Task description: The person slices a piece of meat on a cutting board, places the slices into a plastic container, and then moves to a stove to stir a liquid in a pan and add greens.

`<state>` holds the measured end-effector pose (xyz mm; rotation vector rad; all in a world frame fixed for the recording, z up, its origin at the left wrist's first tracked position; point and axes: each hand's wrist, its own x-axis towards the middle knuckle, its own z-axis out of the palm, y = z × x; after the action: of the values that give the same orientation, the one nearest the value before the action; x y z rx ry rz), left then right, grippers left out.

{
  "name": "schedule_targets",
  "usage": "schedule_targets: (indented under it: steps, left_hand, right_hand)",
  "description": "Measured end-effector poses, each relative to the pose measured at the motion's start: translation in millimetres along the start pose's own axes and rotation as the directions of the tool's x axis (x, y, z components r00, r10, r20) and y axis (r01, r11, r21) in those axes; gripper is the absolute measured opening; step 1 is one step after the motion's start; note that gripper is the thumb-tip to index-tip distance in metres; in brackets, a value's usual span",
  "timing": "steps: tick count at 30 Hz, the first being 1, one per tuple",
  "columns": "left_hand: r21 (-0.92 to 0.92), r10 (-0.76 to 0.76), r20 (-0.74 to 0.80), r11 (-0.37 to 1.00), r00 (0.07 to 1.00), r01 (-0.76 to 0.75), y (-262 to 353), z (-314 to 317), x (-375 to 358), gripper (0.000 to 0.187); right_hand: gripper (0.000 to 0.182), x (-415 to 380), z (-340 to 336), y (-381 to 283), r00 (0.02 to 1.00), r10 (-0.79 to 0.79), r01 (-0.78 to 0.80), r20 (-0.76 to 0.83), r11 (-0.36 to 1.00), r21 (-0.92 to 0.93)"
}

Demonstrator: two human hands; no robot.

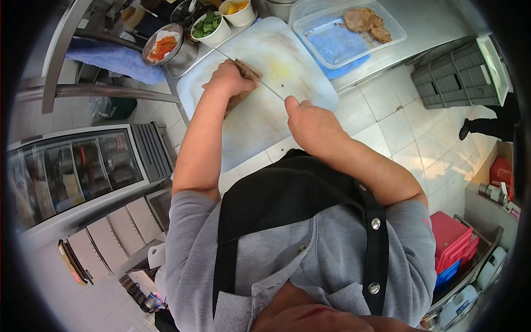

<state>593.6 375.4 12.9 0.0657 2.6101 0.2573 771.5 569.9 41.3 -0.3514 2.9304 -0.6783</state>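
A brown piece of cooked meat (236, 103) lies on the white cutting board (265, 127). My left hand (228, 80) is closed over its top, thumb along the near side, and covers much of it. At the meat's right end, a cut face (248, 71) shows beside the fingers. My right hand (313, 123) grips a knife (272, 90), its handle hidden in the fist. Edge-on from here, the blade appears as a thin line running up and left across the meat close to my left hand.
Behind the board stand a metal bowl of orange-red strips (163, 47), a tub of chopped greens (207, 25) and a tub of yellow pieces (237, 8). A clear plastic container (332, 41) holds meat pieces (365, 21). A grey crate (451, 74) and another person's leg (481, 128) are at right.
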Motion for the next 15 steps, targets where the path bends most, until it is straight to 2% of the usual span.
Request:
schedule_targets:
  steps: [7,15]
  left_hand:
    - [0.021,-0.033,-0.009,0.999,0.999,0.033,8,-3,-6,0.1]
    - [0.044,-0.064,-0.079,0.997,0.995,0.067,17,-1,-16,0.093]
  right_hand:
    - [0.012,3,-2,4,0.998,0.01,-0.016,0.058,0.995,0.102]
    - [0.012,8,-5,2,0.994,0.03,-0.043,0.103,0.991,0.124]
